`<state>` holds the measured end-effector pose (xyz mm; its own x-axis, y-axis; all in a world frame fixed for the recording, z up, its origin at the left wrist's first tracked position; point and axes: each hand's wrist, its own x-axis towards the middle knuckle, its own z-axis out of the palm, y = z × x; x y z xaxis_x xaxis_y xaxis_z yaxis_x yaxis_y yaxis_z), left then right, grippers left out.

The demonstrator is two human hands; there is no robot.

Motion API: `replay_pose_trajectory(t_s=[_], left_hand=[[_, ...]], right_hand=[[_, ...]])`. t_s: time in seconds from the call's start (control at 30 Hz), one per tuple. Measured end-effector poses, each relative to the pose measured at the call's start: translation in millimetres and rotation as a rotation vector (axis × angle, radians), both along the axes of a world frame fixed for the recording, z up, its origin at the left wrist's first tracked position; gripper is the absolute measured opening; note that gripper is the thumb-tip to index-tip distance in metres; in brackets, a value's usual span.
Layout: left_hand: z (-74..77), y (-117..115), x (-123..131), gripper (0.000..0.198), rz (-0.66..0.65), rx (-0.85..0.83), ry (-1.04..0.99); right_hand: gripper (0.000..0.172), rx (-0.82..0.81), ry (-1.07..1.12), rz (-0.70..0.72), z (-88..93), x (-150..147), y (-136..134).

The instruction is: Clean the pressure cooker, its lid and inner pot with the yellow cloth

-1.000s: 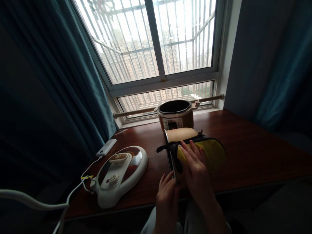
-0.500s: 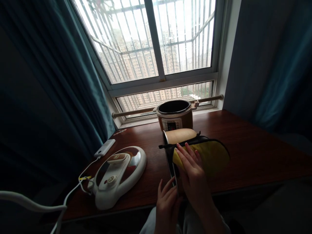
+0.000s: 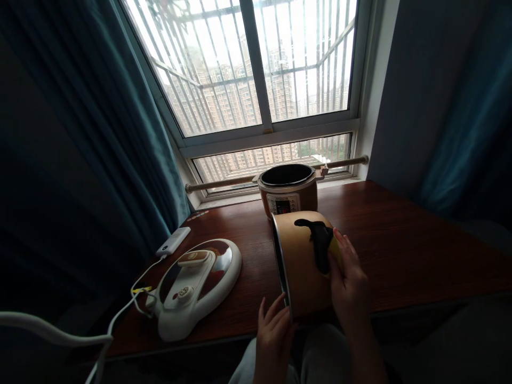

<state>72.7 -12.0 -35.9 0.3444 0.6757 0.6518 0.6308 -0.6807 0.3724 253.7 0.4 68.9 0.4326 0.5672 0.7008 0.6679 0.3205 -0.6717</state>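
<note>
A gold-coloured inner pot (image 3: 306,288) is tipped on its side at the table's front edge, above my lap, its dark-lined mouth facing left. The fingers of my left hand (image 3: 274,325) grip its lower rim, some of them inside the mouth. Bunched in my right hand (image 3: 350,277) is a yellow-and-black cloth (image 3: 320,242), pressed against the outer wall of the pot near its base. The cloth's black end hangs over the gold surface; most of its yellow part is hidden by my fingers.
Behind the pot stands a brown multicooker (image 3: 290,194) with a dark cavity. A white lid (image 3: 200,293) lies at left, beside a white power bank (image 3: 173,241) with a cable (image 3: 120,312). The wooden table (image 3: 400,240) meets a barred window (image 3: 264,69); blue curtains hang on both sides.
The cloth, spread across the pot and its rim before, is now bunched up. My right hand has moved right, towards the pot's base. My left hand stays at the rim.
</note>
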Motion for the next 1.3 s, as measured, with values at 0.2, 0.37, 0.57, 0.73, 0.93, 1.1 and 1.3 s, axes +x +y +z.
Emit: replay_pose_trajectory(t_s=[0.2, 0.37, 0.57, 0.73, 0.93, 1.1, 1.3], left_hand=[[-0.4, -1, 0, 0.027, -0.002, -0.012, -0.005], [-1.1, -1, 1, 0.027, -0.006, -0.018, -0.005], [1.9, -1, 1, 0.027, -0.034, -0.056, -0.055], [9.0, -3, 2, 0.030, -0.070, -0.065, -0.094], [35.7, -3, 3, 0.044, -0.102, -0.051, -0.095], [52.9, 0, 11, 0.035, -0.095, -0.009, -0.192], [47.7, -1, 16, 0.029, -0.086, 0.030, -0.246]], right_hand=[[0.043, 0.003, 0.005, -0.001, -0.6, -1, 0], [0.043, 0.000, 0.004, -0.002, -0.9, -1, -1], [0.043, -0.005, 0.012, -0.003, -0.9, -1, 0], [0.043, -0.007, 0.005, 0.002, -0.4, -1, 0], [0.043, -0.005, 0.007, 0.010, -0.3, -1, 0], [0.042, -0.003, 0.009, 0.008, -1.0, -1, 0], [0.042, -0.017, -0.054, -0.041, 1.3, -5, -2]])
